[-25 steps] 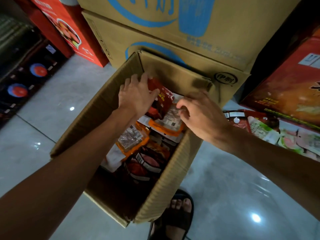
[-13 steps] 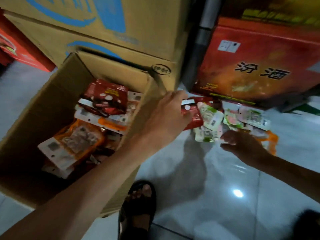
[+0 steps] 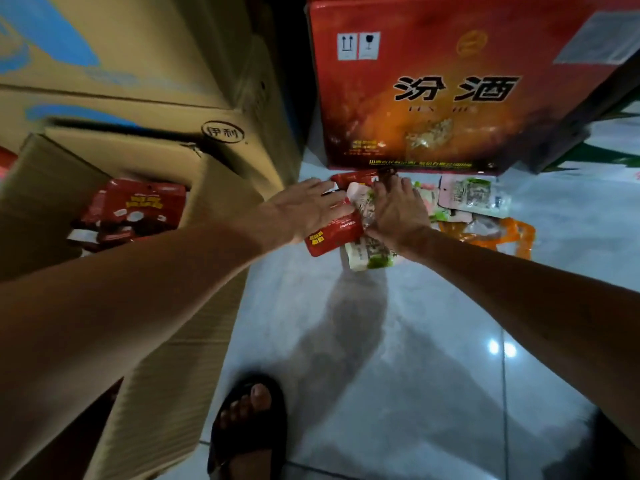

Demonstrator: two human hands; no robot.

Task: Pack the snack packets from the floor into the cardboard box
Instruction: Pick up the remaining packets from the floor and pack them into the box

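- Cardboard box (image 3: 166,368) stood at left of frame and was partly filled: red snack packets (image 3: 143,206) showed inside at upper left. The rest of its inside was out of view.
- A pile was still on the floor (image 3: 415,323), top centre, just in front of the red carton (image 3: 450,81).
- Pile included a red packet (image 3: 332,237), a white-green packet (image 3: 369,252), a pink-white packet (image 3: 474,197) and an orange packet (image 3: 485,233) further right.
- Left hand (image 3: 308,209) lay flat on the red packet, grip spread, pinching nothing.
- Right hand (image 3: 398,213) was just beside it on the white-green packet, fingers mostly straight, grip not closed round anything.
- Judged partway: both hands looked to be gathering the next batch, with nothing lifted yet.
- At least four packets were left. Count under the hands was unclear.
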